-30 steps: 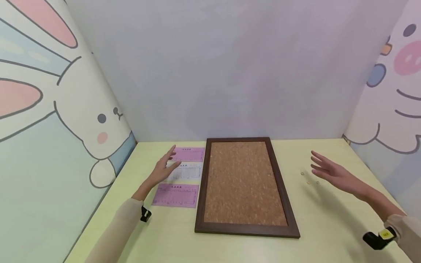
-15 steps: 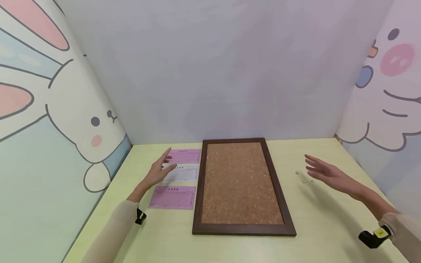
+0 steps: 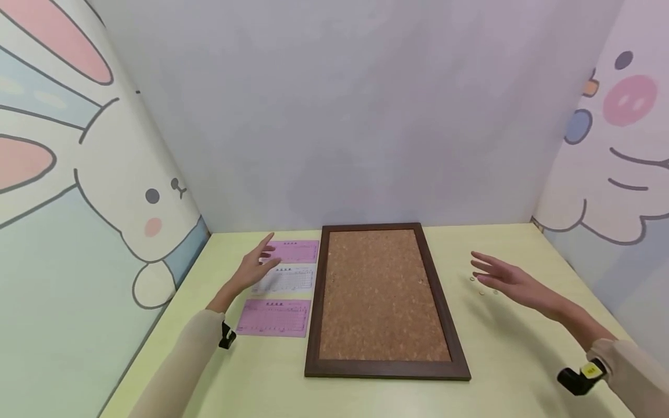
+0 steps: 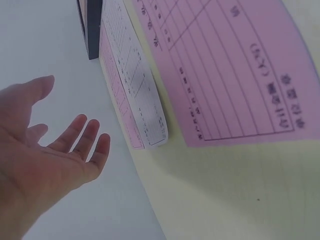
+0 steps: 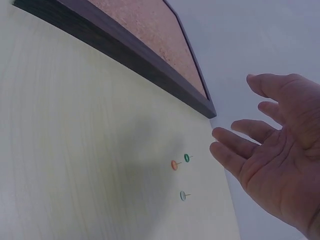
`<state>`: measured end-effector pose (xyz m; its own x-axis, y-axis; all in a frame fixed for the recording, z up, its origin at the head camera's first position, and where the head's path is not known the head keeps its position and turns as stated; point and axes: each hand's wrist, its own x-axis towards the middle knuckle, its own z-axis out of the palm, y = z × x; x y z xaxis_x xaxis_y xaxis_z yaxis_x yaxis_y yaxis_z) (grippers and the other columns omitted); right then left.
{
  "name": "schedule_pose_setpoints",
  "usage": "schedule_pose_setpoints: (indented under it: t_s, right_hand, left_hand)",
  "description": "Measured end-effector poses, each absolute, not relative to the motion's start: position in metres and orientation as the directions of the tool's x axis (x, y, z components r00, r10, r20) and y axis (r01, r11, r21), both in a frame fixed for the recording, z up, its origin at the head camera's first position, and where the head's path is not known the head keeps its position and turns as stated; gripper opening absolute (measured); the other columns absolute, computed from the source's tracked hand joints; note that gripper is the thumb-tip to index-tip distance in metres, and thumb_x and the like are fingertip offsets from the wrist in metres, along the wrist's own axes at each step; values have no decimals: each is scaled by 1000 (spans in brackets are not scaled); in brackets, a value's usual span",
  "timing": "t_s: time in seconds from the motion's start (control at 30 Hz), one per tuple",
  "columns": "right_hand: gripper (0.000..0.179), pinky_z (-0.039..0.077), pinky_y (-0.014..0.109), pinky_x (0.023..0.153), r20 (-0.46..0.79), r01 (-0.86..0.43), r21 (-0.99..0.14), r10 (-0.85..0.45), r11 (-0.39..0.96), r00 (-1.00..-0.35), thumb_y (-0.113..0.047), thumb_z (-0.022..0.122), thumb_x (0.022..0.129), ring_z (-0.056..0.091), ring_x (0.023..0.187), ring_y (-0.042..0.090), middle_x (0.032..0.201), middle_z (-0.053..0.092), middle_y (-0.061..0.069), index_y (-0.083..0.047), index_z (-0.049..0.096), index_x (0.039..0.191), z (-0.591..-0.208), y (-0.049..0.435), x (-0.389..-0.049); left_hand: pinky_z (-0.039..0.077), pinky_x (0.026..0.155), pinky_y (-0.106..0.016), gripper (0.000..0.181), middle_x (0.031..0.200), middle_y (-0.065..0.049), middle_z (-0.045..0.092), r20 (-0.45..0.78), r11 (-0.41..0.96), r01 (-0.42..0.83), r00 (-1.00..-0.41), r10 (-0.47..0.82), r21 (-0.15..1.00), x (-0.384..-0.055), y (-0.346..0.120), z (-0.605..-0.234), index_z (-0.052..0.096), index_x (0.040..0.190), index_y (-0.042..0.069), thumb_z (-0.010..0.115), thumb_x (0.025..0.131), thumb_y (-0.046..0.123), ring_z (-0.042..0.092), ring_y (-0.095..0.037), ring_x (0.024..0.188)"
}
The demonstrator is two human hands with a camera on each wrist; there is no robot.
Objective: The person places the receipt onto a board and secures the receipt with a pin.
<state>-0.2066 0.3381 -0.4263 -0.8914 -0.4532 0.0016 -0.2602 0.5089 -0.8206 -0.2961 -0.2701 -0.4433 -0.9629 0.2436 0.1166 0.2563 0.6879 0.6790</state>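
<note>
A cork board in a dark brown frame lies on the table. To its left, three printed slips form a column: a far pink slip, a white slip and a near pink slip. My left hand hovers above the slips with relaxed fingers, holding nothing. Right of the board, my right hand hangs in the air, fingers loosely extended and holding nothing. Under its fingertips lie three thumbtacks, an orange thumbtack, a green thumbtack and a pale thumbtack, pins showing.
A pale wood-grain table carries everything. Behind it rises a plain grey wall. Side walls bear cartoon pictures, a rabbit on the left and a pink-cheeked animal on the right.
My right hand has drifted left, nearer the thumbtacks and the board. The left hand stays nearly still over the slips. The head view has shifted slightly.
</note>
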Motion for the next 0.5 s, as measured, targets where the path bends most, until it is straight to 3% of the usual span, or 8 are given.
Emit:
schedule_pose_setpoints:
  t_s: [0.13, 0.23, 0.37, 0.5]
  right_hand:
    - [63, 47, 9, 92, -9, -247, -834, -459, 494, -888, -22, 50, 109, 46, 125, -19, 159, 32, 32, -6, 21, 163, -429, 334, -209]
    - [62, 47, 10, 93, -12, -238, -855, -476, 461, -879, -21, 49, 109, 47, 126, -17, 160, 40, 4, -9, 21, 163, -431, 334, -209]
    - [61, 51, 13, 94, 11, -252, -883, -519, 395, -854, -15, 46, 110, 51, 127, -13, 146, 43, -31, -8, 18, 164, -435, 335, -210]
    - [62, 52, 15, 94, 36, -270, -895, -546, 355, -837, -9, 45, 109, 55, 127, -9, 144, 44, -35, -6, 16, 163, -438, 337, -209]
  left_hand:
    - [47, 105, -60, 70, 142, -32, 54, 89, 699, 234, -967, 238, 676, -300, -276, -445, 23, 162, 6, 60, 104, 19, 56, -48, 126]
    - [48, 101, -54, 68, 136, -29, 59, 57, 709, 196, -975, 215, 678, -304, -278, -447, 26, 161, 7, 60, 104, 20, 59, -43, 120]
    - [49, 94, -47, 67, 132, -27, 61, 29, 716, 165, -980, 198, 678, -307, -282, -450, 28, 160, 4, 60, 104, 21, 60, -40, 118]
    - [50, 92, -41, 66, 134, -26, 60, -11, 717, 119, -985, 174, 687, -310, -284, -455, 29, 159, 3, 59, 105, 25, 59, -39, 121]
